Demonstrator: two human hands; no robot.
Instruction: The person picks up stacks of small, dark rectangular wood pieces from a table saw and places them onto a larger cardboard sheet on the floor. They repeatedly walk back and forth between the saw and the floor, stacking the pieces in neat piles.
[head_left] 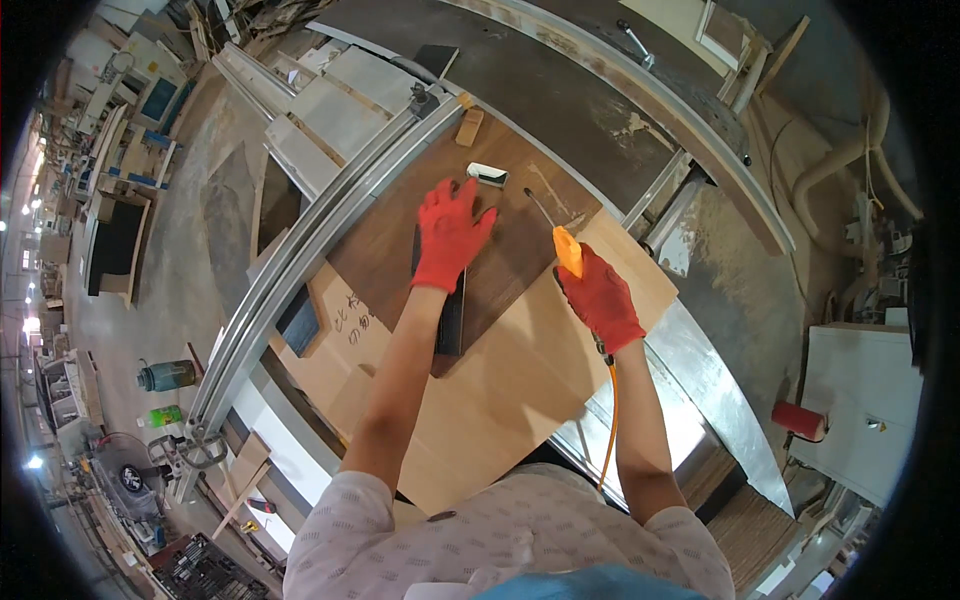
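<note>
My right hand point(602, 300), in a red glove, is wrapped round an orange air blow gun point(568, 250). Its thin metal nozzle points up and left over a dark brown board point(375, 250), and an orange hose point(612, 420) trails from below the hand toward my body. In a matching glove, my left hand point(452, 232) has its fingers spread over the dark board, covering part of a long black strip point(452, 330). Just beyond those fingertips sits a small white-and-black piece point(487, 175). Beneath the dark board is a larger pale wood board point(500, 430).
An aluminium rail point(290, 250) runs along the left of the boards. A small wooden block point(469, 127) lies near their far corner. Beyond stretches a dark machine table point(520, 80). A white cabinet point(855, 400) stands at right; a teal bottle point(168, 376) is at left.
</note>
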